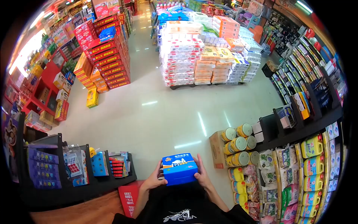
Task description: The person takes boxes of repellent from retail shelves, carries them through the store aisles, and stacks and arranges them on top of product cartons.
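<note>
A blue cardboard box (180, 172) with white and yellow print and a small picture on its top is held in front of my body at waist height. My left hand (157, 178) grips its left side, with the thumb on the near face and the fingers along the side. On the opposite side, my right hand (202, 174) presses against the box with the fingers pointing forward and the thumb near the front corner. The underside of the box is hidden from view.
Yellow-lidded cans (238, 145) and shelves of detergent bottles (312, 164) stand at right. At left is a low black rack (80, 192) with toys. Farther off are stacked tissue packs (182, 59), red drink cartons (112, 61) and a pale shiny floor (149, 119).
</note>
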Demonstrator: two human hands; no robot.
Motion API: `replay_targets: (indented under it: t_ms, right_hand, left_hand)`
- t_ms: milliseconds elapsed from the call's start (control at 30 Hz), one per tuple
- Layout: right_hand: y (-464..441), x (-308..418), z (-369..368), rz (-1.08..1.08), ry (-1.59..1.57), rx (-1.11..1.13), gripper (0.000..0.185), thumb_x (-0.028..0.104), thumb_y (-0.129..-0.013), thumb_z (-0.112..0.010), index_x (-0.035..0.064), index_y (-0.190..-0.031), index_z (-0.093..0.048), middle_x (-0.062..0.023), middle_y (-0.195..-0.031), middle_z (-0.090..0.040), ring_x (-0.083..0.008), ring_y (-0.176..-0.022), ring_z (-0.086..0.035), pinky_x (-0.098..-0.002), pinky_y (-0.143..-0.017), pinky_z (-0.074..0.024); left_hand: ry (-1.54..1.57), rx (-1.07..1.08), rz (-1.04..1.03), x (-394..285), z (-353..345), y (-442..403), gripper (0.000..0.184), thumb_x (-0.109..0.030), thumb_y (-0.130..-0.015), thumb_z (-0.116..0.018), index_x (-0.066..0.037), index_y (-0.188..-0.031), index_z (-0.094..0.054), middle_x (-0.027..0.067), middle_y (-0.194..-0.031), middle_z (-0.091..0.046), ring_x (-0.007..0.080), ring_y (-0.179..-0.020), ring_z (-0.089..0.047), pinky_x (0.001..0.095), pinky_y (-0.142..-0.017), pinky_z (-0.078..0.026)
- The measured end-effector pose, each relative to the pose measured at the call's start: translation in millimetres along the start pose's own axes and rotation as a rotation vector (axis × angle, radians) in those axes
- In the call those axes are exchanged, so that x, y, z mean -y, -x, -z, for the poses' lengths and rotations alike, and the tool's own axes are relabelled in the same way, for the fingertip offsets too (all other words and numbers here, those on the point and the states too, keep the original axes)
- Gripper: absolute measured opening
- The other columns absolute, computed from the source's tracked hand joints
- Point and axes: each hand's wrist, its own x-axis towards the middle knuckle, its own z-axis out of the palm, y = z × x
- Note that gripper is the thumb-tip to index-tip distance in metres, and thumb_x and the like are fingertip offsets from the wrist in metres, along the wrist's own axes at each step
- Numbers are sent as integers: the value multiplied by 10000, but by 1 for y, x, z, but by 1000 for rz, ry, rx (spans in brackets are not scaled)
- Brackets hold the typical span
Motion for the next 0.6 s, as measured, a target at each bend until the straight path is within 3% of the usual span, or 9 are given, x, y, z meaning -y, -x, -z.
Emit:
replay_targets:
  t_ms: [300, 600]
  right_hand:
    - [-36, -14, -21, -69, -41, 89, 1178, 568, -780, -709, 64, -1522, 55, -244, -1552, -154, -322, -1433, -194, -418, -1158, -142]
    - [-69, -3, -16, -138, -69, 121, 1221, 496, -765, -755, 70, -1514, 111, -226, -1570, -99, -313, -1436, -183, -405, -1158, -152]
  left_hand:
    - [44, -14, 52, -16, 41, 1, 1360, -441, -614, -891, -59, -1512, 57, 202, -1469, -261, 325, -1282, -410, 424, -1036, -393]
    - [32, 19, 48, -24, 61, -29, 1375, -462, -602, -890, -58, -1511, 59, 216, -1480, -245, 341, -1290, -411, 444, -1061, -362]
